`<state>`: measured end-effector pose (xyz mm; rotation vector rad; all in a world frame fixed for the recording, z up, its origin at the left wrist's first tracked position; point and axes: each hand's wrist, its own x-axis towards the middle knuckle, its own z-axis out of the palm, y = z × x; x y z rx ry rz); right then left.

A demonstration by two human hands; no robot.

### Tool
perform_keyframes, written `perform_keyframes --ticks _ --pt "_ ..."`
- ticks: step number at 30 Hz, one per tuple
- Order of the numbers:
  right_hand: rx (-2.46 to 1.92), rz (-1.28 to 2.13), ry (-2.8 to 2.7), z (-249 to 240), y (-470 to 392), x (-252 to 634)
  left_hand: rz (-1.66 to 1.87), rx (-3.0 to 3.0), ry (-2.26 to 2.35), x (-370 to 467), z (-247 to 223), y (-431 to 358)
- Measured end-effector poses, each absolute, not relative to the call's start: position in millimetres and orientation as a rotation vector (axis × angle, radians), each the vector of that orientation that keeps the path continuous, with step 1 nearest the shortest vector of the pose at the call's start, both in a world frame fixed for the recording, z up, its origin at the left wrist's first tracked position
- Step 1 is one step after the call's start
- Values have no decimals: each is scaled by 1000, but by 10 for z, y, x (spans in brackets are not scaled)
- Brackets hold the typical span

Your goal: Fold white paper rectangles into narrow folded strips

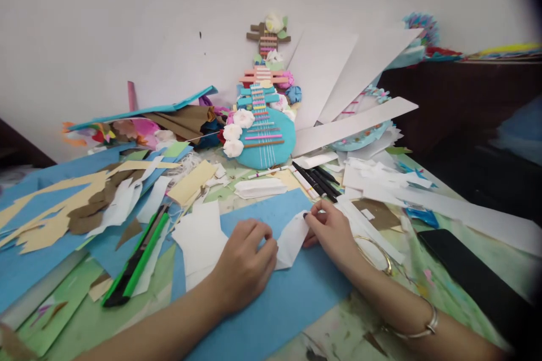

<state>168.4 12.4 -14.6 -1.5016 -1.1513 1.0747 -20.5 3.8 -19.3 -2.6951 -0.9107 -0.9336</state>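
Observation:
Between my two hands is a piece of white paper [292,240], held just above a blue sheet [292,299]. My left hand [248,262] has its fingers curled in, gripping the paper's left end. At the paper's upper right corner, my right hand [332,231] pinches it between thumb and fingers. Another cut white paper piece [201,237] lies left of my left hand. A green utility knife [138,259] rests farther left. Several black markers [317,177] lie beyond my right hand, near a folded white paper strip [260,188].
A blue paper guitar [271,135] with white paper flowers leans at the back wall. Paper scraps [88,203] cover the left side. Long white strips [457,208] and a black phone [474,282] lie at right. A round decorated piece [362,132] stands behind white boards.

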Motion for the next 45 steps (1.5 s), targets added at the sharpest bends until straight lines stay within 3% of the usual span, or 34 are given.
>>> perform_keyframes --ticks 6,16,23,31,45 --pt "-1422 1139 -1162 -175 163 1759 -1104 -2783 -1230 -219 -187 72" --pt "-1490 1106 -1140 -106 143 1773 -982 -2857 -1015 -249 -118 44" --pt "-1591 735 -1363 -135 78 1796 -720 -2741 -973 -170 -134 -40" --pt "-1444 260 -1785 -138 59 1789 -727 -2566 -1004 -406 -37 90" --pt "-1265 233 -2094 -208 77 1813 -932 -2662 -1013 -656 -150 170"
